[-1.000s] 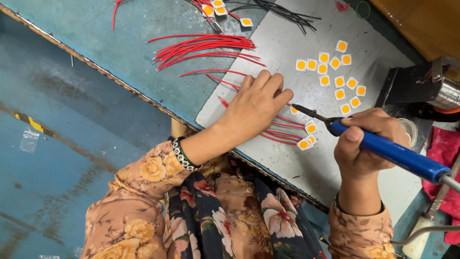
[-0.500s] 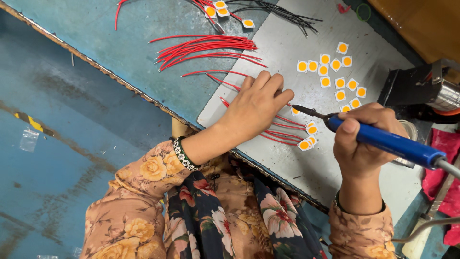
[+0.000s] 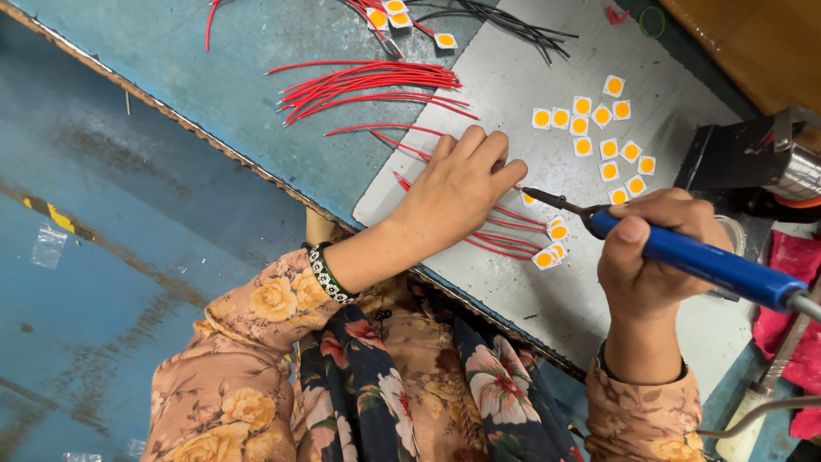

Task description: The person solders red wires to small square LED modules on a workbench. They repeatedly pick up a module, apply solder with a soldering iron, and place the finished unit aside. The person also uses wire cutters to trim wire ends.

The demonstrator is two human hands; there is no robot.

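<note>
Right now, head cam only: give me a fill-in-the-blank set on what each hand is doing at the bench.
1. The right hand grips a soldering iron with a ____ handle.
2. The left hand rests flat on loose ____ wires on the grey sheet.
3. The small square chips have ____ centres.
4. The beaded bracelet is on the ____ wrist.

Missing words: blue; red; orange; left

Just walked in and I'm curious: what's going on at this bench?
A person is working with a blue-handled soldering iron held in the right hand, its tip beside the left hand, which presses down on red wires on a grey sheet. Small square chips with orange centres lie scattered nearby.
</note>
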